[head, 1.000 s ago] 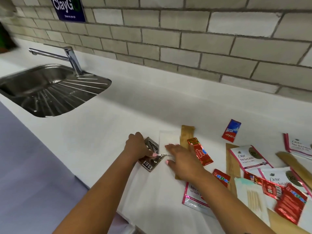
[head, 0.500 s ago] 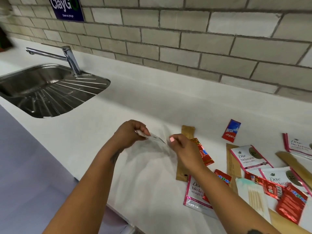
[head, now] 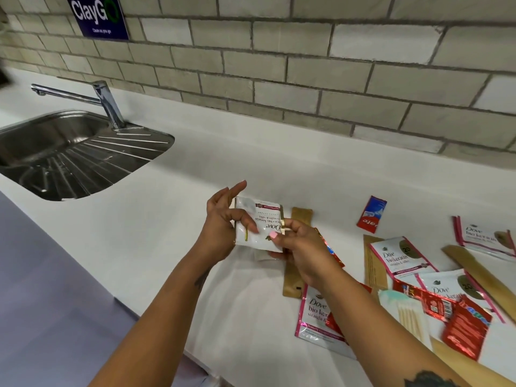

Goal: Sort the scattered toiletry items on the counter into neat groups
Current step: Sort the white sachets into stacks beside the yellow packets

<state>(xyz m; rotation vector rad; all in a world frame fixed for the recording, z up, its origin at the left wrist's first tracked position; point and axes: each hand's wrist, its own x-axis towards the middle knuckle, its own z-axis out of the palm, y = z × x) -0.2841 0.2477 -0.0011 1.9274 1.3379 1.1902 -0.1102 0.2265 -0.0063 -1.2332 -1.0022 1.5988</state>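
Dove sachet [head: 259,223] pinched above counter [head: 173,219], left hand [head: 220,227] and right hand [head: 300,247] gripping

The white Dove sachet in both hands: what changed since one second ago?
The white Dove sachet came up off the white counter; left hand and right hand now pinch it in the air. The scattered sachets on the right stayed put.

Background fixtures, left side.
Stainless steel sink [head: 69,163] with chrome tap [head: 109,107]; dark blue "ClayGo" sign [head: 96,16] on grey brick wall [head: 307,65].
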